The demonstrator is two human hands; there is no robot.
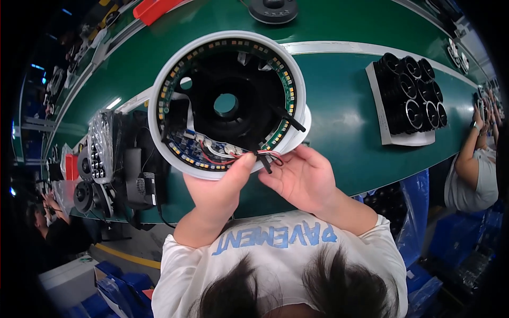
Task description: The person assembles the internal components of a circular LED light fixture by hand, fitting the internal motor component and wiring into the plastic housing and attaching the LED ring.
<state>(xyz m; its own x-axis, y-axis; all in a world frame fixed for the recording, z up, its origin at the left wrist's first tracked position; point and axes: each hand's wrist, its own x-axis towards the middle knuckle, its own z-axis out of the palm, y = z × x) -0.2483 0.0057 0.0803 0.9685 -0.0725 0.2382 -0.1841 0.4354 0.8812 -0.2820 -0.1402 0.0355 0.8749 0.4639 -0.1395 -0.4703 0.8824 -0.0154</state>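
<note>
My left hand (217,193) grips the near rim of a round white lamp-like housing (152,108), with its thumb over the edge beside the wires. The housing is held up, open side toward me. Inside are a black bowl-shaped body (246,108) with a central hole, a ring-shaped LED board (291,90), and a blue circuit board (183,144) at the near left. Red, white and black wires (271,154) run from that board to the near right rim, where the fingers of my right hand (305,177) close around them. Two black stick-like parts (289,119) jut over the rim.
A white tray of black cylindrical parts (408,95) stands at the right on the green table (339,106). Black devices (140,177) and plastic-wrapped parts (103,140) crowd the left. A dark round device (273,11) and red bin (154,9) lie beyond. Other people work at both sides.
</note>
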